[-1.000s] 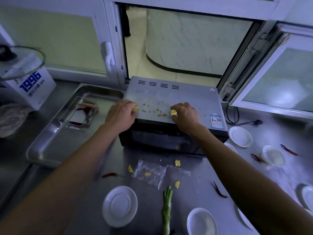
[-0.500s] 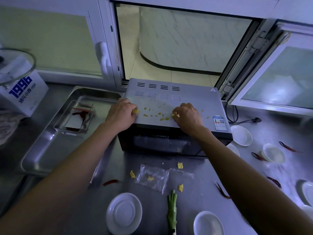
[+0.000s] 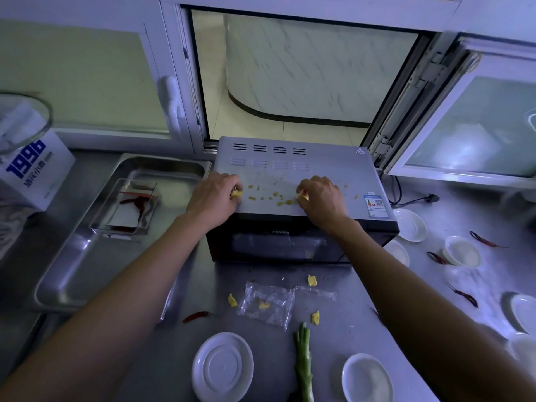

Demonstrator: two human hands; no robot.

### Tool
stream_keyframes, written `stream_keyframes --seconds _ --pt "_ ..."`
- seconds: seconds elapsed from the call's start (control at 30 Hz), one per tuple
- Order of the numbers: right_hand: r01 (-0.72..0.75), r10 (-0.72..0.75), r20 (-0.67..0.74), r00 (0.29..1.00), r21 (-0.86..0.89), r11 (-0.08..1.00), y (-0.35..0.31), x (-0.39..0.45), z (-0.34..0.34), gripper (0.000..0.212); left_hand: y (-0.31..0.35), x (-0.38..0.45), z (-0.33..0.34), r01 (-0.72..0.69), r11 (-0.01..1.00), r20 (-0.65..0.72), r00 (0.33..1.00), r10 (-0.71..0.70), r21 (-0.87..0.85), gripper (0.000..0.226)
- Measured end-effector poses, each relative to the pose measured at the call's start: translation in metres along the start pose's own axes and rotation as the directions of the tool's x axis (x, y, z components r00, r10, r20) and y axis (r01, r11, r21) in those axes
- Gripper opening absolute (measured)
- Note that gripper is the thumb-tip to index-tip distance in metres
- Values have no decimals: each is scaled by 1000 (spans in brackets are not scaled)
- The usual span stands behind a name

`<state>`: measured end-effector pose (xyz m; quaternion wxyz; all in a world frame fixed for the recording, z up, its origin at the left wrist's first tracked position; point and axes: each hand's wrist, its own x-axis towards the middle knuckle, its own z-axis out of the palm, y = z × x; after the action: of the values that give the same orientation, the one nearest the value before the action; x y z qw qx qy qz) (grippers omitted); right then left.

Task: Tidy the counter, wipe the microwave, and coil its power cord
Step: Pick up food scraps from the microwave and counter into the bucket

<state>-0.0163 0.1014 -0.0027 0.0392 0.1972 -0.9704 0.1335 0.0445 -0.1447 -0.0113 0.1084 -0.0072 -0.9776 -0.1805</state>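
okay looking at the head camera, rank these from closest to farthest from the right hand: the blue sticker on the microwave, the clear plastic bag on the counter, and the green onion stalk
From the right hand, on the microwave top:
1. Blue sticker, just to its right on the same top.
2. Clear plastic bag, on the counter in front of the microwave, toward the person.
3. Green onion stalk, nearer the person still, at the counter's front edge.

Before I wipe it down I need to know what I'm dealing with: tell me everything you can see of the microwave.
The microwave is a grey metal box with a dark glass front, standing upright on the steel counter by the open window. Vent slots line its top rear; a label sits at the right front corner. Small yellow food bits scatter across its top. The left hand and right hand rest on the top, each pinching a yellow piece. Its door looks closed.
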Motion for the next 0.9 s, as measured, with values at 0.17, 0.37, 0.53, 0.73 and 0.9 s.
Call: stream_keyframes --seconds 0.17,0.37,0.53,0.73,0.9 --pt "-30 30 -21 999 23 999 -6 -6 0 18 0 0 1 -53 998 -11 999 53 -17 14" --pt "-72 82 -98 992 96 993 -5 -22 -5 14 11 5 2 -114 990 -13 993 114 -78 12" --pt "-136 158 -157 975 143 980 9 -51 -14 11 45 11 16 -223 960 -11 975 224 -167 12" --pt "-272 297 -197 934 143 952 34 -91 -31 11 100 4 37 -363 901 20 925 378 -236 9" --pt "-331 369 -250 895 180 926 59 -133 -44 11 146 -5 46 -444 862 49 882 469 -245 10"
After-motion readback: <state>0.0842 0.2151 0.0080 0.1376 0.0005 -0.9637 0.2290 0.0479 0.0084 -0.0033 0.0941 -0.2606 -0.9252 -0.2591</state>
